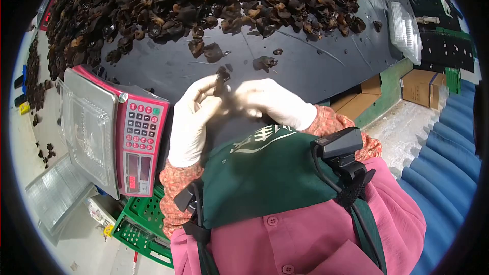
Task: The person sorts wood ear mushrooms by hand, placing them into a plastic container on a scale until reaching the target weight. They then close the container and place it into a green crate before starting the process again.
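My left hand [196, 109], in a white glove, pinches a dark brown piece of fungus [222, 77] between thumb and fingers, near the front edge of the dark table [300, 66]. My right hand [262, 101], also gloved in white, is just to the right, its fingers curled and blurred; what they hold, if anything, is too smeared to tell. A large heap of the same dark pieces [204, 0] covers the far part of the table. A few loose pieces [265, 62] lie between the heap and my hands.
At the left stands a pink scale [140, 145] with a clear plastic tray [89, 127] on its pan. Green crates [145, 229] sit below it. Stacked clear trays [405, 33] rest at the table's right corner, and a cardboard box [423, 87] stands beyond.
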`<act>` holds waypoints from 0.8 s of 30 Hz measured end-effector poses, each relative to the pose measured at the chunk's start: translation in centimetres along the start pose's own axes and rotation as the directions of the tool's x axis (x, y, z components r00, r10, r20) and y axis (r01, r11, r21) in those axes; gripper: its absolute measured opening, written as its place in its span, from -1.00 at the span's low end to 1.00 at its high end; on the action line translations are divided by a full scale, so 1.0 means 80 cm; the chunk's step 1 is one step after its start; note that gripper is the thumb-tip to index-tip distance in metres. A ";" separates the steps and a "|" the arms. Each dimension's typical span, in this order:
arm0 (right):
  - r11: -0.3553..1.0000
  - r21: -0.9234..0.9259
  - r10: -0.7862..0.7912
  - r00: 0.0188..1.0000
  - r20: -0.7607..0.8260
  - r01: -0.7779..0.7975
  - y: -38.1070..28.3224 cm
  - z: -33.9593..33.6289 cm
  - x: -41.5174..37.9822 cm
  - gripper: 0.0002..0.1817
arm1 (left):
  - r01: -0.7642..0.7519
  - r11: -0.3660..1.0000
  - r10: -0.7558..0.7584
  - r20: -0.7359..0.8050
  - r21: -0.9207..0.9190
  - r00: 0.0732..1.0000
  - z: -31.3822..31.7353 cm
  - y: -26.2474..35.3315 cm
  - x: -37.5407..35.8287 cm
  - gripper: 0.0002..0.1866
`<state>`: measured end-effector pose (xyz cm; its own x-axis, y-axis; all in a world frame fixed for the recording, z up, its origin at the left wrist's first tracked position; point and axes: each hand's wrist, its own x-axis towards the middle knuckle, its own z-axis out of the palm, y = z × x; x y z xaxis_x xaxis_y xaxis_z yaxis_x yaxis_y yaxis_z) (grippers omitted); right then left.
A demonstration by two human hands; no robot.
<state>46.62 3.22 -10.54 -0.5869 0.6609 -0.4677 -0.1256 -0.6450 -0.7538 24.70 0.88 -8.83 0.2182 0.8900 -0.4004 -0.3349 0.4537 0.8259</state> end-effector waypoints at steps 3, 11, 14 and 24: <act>0.974 -0.222 0.040 0.999 -0.027 -0.045 -0.005 0.009 -0.012 -0.81 | -0.003 0.999 0.002 -0.029 -0.053 1.000 -0.004 -0.028 -0.003 -0.65; 0.036 -0.971 -0.732 0.668 0.136 0.238 -0.036 0.008 0.077 -0.79 | 0.050 0.799 -0.059 0.004 -0.599 0.998 -0.041 -0.047 -0.017 -0.48; -0.226 -0.963 -0.706 0.656 0.267 0.148 -0.042 -0.001 0.114 -0.79 | 0.086 0.772 -0.077 0.042 -0.630 0.996 -0.035 -0.034 -0.012 -0.46; 0.254 -0.892 -0.468 0.855 0.224 0.373 -0.080 0.020 0.078 -0.67 | 0.319 0.700 -0.405 0.013 -0.639 0.914 -0.025 -0.027 0.006 -0.31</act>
<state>42.47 10.86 -7.87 -0.6218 0.7812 0.0561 0.4631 0.4245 -0.7780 23.66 0.47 -11.61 0.3471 0.6292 -0.6955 -0.7501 0.6313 0.1968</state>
